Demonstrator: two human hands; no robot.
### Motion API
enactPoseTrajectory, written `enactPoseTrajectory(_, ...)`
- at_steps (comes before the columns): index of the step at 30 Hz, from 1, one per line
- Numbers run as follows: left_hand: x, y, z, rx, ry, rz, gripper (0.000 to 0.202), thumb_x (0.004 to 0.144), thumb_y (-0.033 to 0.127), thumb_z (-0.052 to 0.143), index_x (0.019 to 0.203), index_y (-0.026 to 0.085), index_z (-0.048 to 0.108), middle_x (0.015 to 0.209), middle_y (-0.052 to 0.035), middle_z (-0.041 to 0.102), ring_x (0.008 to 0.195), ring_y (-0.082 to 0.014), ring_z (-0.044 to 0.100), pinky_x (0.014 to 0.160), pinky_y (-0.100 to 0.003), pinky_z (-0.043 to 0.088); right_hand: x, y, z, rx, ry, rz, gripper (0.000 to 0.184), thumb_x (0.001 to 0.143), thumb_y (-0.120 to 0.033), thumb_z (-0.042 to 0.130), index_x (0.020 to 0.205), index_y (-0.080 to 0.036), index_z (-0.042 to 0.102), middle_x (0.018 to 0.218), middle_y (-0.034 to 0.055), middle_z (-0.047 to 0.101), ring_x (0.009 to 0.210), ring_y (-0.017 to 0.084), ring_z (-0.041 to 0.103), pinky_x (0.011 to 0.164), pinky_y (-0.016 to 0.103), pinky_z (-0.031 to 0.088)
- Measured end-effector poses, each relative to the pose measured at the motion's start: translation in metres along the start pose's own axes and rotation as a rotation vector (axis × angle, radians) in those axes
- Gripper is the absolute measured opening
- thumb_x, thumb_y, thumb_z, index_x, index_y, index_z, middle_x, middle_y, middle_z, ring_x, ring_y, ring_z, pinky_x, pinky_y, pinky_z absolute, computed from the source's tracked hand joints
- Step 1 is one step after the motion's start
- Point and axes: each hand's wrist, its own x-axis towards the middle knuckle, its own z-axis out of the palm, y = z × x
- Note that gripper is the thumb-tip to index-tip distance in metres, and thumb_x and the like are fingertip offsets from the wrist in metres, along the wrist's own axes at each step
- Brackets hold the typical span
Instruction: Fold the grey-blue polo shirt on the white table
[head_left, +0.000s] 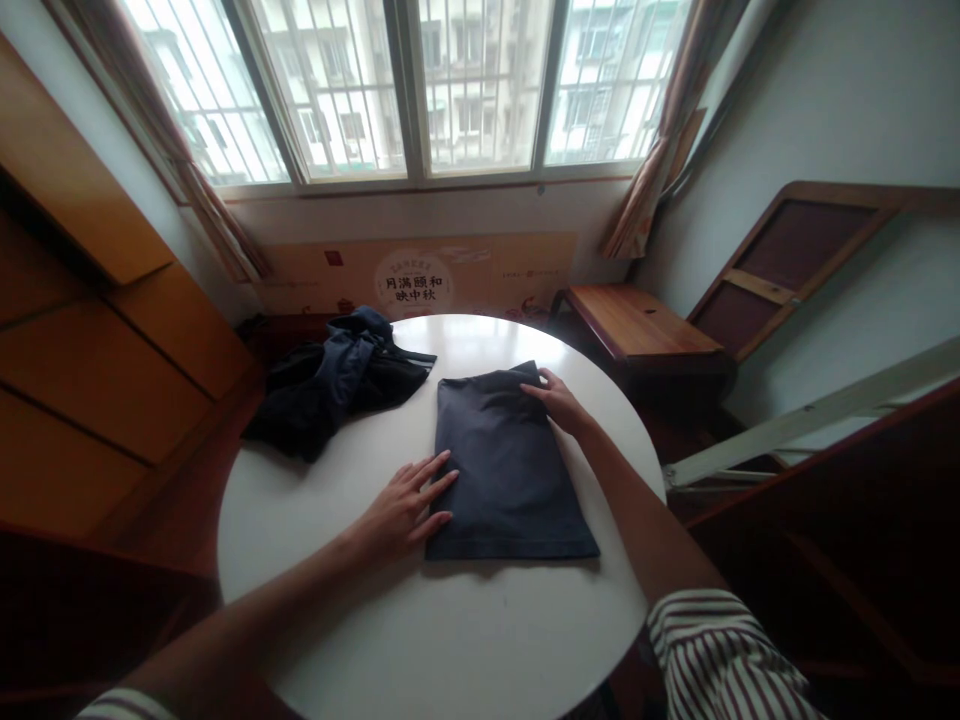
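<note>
A dark navy folded garment [506, 470] lies flat near the middle of a round white table [360, 620]. My left hand [405, 505] rests flat at the garment's left edge, fingers stretched out and touching the cloth. At the far right corner of the garment sits my right hand [559, 400], its fingers curled on the fabric's edge. Both forearms reach in from below, with striped sleeves at the bottom of the view.
A heap of dark blue and black clothes [337, 380] lies at the table's far left. A wooden bench [637, 325] stands by the window to the right. Wooden cabinets [90, 330] line the left wall. A leaning board [795, 260] rests against the right wall.
</note>
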Motion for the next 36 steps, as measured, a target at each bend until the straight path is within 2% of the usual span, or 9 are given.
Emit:
enactPoseTrajectory(9, -0.003, 0.0, -0.002, -0.059, -0.054, 0.042, 0.069, 0.094, 0.054, 0.052, 0.155, 0.03, 0.03, 0.163, -0.0077, 0.02, 0.147, -0.0389, 0.023, 0.114, -0.061, 0.03, 0.004, 0.015, -0.003, 0.144, 0.02, -0.039, 0.069, 0.071, -0.02, 0.071, 0.132, -0.028, 0.04, 0.079, -0.004, 0.069, 0.064, 0.016, 0.066, 0.061, 0.028, 0.057)
enactPoseTrajectory(14, -0.003, -0.003, -0.001, -0.054, -0.108, 0.082, 0.085, 0.085, 0.066, 0.059, 0.156, 0.031, 0.026, 0.162, -0.0063, 0.025, 0.147, -0.044, 0.016, 0.112, -0.068, 0.026, 0.014, 0.027, -0.008, -0.06, 0.18, -0.123, 0.053, 0.082, -0.033, 0.06, 0.132, -0.022, 0.045, 0.08, 0.0009, 0.07, 0.066, 0.018, 0.067, 0.061, 0.031, 0.057)
enactPoseTrajectory(18, -0.003, -0.003, -0.001, -0.052, -0.105, 0.084, 0.086, 0.084, 0.068, 0.059, 0.155, 0.031, 0.029, 0.161, -0.0064, 0.027, 0.147, -0.0444, 0.017, 0.112, -0.068, 0.026, 0.014, 0.022, -0.013, -0.447, 0.339, -0.448, 0.039, 0.088, -0.039, 0.052, 0.119, -0.016, 0.059, 0.111, 0.0145, 0.07, 0.102, 0.026, 0.067, 0.089, 0.044, 0.055)
enactPoseTrajectory(20, -0.002, -0.002, -0.002, -0.052, -0.104, 0.08, 0.085, 0.084, 0.069, 0.058, 0.155, 0.03, 0.03, 0.161, -0.0063, 0.027, 0.147, -0.044, 0.018, 0.112, -0.068, 0.026, 0.008, 0.016, -0.011, -0.65, 0.225, -0.614, 0.037, 0.091, -0.038, 0.049, 0.117, -0.017, 0.064, 0.123, 0.0151, 0.067, 0.117, 0.027, 0.061, 0.102, 0.046, 0.047)
enactPoseTrajectory(23, -0.002, -0.001, -0.003, -0.05, -0.112, 0.079, 0.084, 0.085, 0.069, 0.057, 0.155, 0.03, 0.031, 0.161, -0.0065, 0.027, 0.146, -0.0443, 0.019, 0.112, -0.068, 0.026, -0.002, 0.009, 0.003, -0.924, -0.213, -0.704, 0.041, 0.097, -0.038, 0.043, 0.131, -0.023, 0.061, 0.137, 0.0088, 0.06, 0.135, 0.024, 0.048, 0.117, 0.049, 0.029)
enactPoseTrajectory(25, -0.002, -0.001, -0.002, -0.051, -0.113, 0.079, 0.084, 0.084, 0.069, 0.057, 0.155, 0.03, 0.03, 0.161, -0.0065, 0.027, 0.146, -0.0445, 0.019, 0.112, -0.067, 0.027, -0.007, 0.009, 0.013, -1.129, -0.419, -0.654, 0.045, 0.099, -0.043, 0.041, 0.14, -0.029, 0.054, 0.147, 0.0043, 0.051, 0.142, 0.025, 0.037, 0.12, 0.056, 0.013)
enactPoseTrajectory(27, -0.002, -0.001, -0.002, -0.056, -0.108, 0.078, 0.085, 0.084, 0.068, 0.058, 0.155, 0.03, 0.03, 0.161, -0.0063, 0.027, 0.146, -0.0442, 0.019, 0.112, -0.067, 0.027, -0.008, 0.01, 0.018, -1.305, -0.434, -0.547, 0.05, 0.1, -0.051, 0.038, 0.145, -0.033, 0.047, 0.154, 0.0017, 0.041, 0.147, 0.028, 0.028, 0.117, 0.064, 0.001)
enactPoseTrajectory(33, -0.003, -0.001, 0.0, -0.058, -0.095, 0.077, 0.083, 0.084, 0.066, 0.059, 0.154, 0.03, 0.031, 0.16, -0.007, 0.028, 0.146, -0.044, 0.02, 0.112, -0.067, 0.027, 0.005, 0.016, -0.003, -1.413, -0.092, -0.141, 0.057, 0.101, -0.053, 0.025, 0.152, -0.028, 0.035, 0.161, 0.0019, 0.025, 0.15, 0.03, 0.016, 0.114, 0.069, 0.004)
enactPoseTrajectory(36, -0.003, -0.001, -0.001, -0.056, -0.101, 0.076, 0.084, 0.085, 0.067, 0.058, 0.154, 0.029, 0.031, 0.161, -0.007, 0.028, 0.146, -0.0439, 0.019, 0.112, -0.067, 0.027, 0.012, 0.023, -0.017, -1.267, 0.055, -0.153, 0.056, 0.101, -0.045, 0.029, 0.151, -0.022, 0.039, 0.159, 0.0059, 0.031, 0.149, 0.03, 0.021, 0.116, 0.066, 0.01)
